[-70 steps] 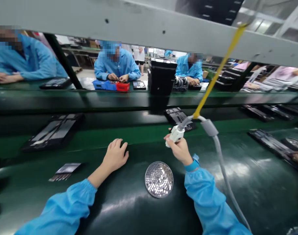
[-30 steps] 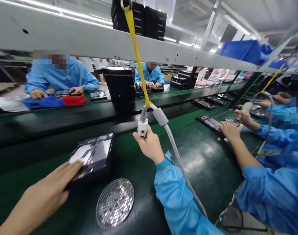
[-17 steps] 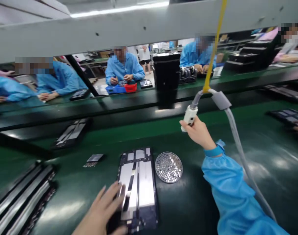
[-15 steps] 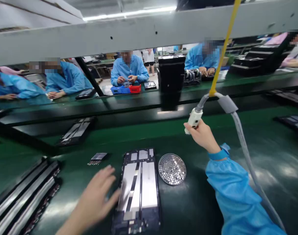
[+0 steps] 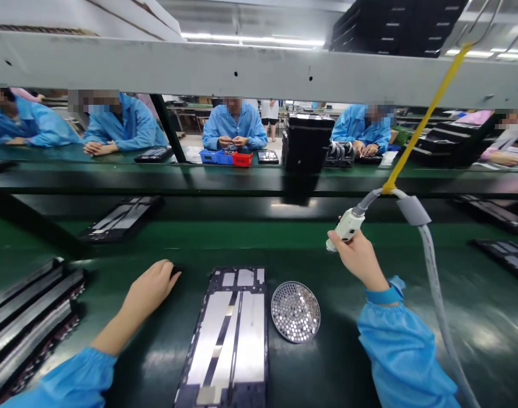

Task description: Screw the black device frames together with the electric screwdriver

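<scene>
My right hand (image 5: 363, 262) is closed around a white electric screwdriver (image 5: 346, 229), with its grey cable leaving the top end; no bit shows. On the left, my left hand (image 5: 152, 288) has its fingers curled down to the bench over a small dark part (image 5: 176, 270), which is mostly hidden under them. Between the hands lies an opened tablet (image 5: 229, 334), its silver battery cells and dark frame facing up. Just right of the tablet is a round dish (image 5: 296, 311) dotted with shiny silver spots, perhaps screws. Neither hand touches tablet or dish.
Long dark strips (image 5: 33, 323) are stacked at left. More opened tablets lie back left (image 5: 122, 220) and far right (image 5: 508, 255). A yellow strap (image 5: 429, 116) suspends the cable (image 5: 433, 283). A grey beam (image 5: 267, 71) crosses above; several co-workers in blue sit beyond.
My left hand has moved left, away from the tablet, and its fingers have closed over the small dark part. My right hand still holds the screwdriver. The camera view has shifted.
</scene>
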`<act>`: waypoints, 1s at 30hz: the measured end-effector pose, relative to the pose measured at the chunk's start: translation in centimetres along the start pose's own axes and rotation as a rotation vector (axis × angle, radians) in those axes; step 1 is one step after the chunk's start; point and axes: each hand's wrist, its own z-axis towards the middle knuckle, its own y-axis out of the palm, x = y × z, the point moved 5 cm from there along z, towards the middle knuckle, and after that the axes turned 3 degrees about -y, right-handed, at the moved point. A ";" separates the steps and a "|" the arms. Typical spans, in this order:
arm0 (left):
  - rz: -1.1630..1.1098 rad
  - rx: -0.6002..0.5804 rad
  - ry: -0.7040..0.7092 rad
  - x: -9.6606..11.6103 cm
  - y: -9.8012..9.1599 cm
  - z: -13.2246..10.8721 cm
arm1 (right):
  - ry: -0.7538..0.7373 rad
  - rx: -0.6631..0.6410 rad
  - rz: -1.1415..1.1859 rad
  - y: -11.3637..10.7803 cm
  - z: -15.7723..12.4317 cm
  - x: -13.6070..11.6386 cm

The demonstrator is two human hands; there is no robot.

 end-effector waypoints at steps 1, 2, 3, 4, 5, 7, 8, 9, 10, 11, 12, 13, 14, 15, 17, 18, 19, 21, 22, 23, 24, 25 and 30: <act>0.026 -0.001 0.009 0.0 0.0 0.1 | 0.004 -0.003 -0.002 0.0 0.0 0.0; 0.050 -0.004 0.022 0.0 0.1 0.2 | 0.007 -0.004 -0.001 0.0 0.0 -0.1; 0.067 -0.011 0.039 -0.1 0.1 0.2 | 0.007 -0.007 0.000 0.1 0.0 -0.2; 0.073 -0.018 0.054 -0.1 0.2 0.3 | 0.007 -0.010 0.004 0.1 0.0 -0.3; 0.067 -0.024 0.065 -0.2 0.2 0.4 | 0.005 -0.014 0.007 0.1 -0.1 -0.4; 0.031 -0.031 0.080 -0.3 0.2 0.5 | 0.001 -0.019 0.016 0.2 -0.1 -0.6; 0.009 -0.032 0.082 -0.4 0.2 0.6 | 0.000 -0.020 0.019 0.2 -0.2 -0.6; -0.012 -0.031 0.083 -0.5 0.2 0.6 | 0.001 -0.021 0.021 0.2 -0.2 -0.7; -0.031 -0.028 0.084 -0.6 0.2 0.7 | 0.004 -0.021 0.022 0.2 -0.2 -0.7; -0.045 -0.024 0.087 -0.8 0.2 0.7 | 0.008 -0.022 0.023 0.2 -0.2 -0.7; -0.054 -0.017 0.089 -0.9 0.2 0.8 | 0.013 -0.023 0.024 0.2 -0.3 -0.8; -0.071 -0.002 0.090 -1.1 0.1 0.7 | 0.019 -0.023 0.026 0.2 -0.3 -0.7; -0.099 0.022 0.083 -1.2 -0.2 0.7 | 0.025 -0.023 0.027 0.2 -0.3 -0.8; -0.137 0.052 0.066 -1.3 -0.6 0.6 | 0.028 -0.026 0.029 0.2 -0.3 -0.8; -0.239 0.101 -0.008 -1.2 -1.8 0.3 | 0.025 -0.033 0.029 0.2 -0.3 -0.8; -0.298 0.105 -0.058 -0.9 -2.4 0.2 | 0.019 -0.035 0.029 0.2 -0.3 -0.8; -0.358 0.095 -0.105 -0.3 -3.1 0.1 | 0.010 -0.035 0.030 0.2 -0.4 -0.8; -0.468 0.047 -0.161 1.6 -4.5 0.2 | -0.002 -0.031 0.032 0.2 -0.4 -0.8; -0.526 0.029 -0.170 2.9 -5.1 0.4 | -0.003 -0.030 0.031 0.2 -0.3 -0.7; -0.588 0.011 -0.173 4.3 -5.7 0.7 | -0.001 -0.030 0.027 0.2 -0.3 -0.6; -0.663 -0.013 -0.179 5.6 -6.0 1.1 | 0.001 -0.031 0.023 0.2 -0.3 -0.5; -0.746 -0.051 -0.186 7.0 -6.0 1.5 | 0.003 -0.030 0.019 0.2 -0.3 -0.4; -1.015 -0.239 -0.165 13.2 -3.6 3.8 | 0.000 -0.028 0.017 0.3 -0.3 -0.4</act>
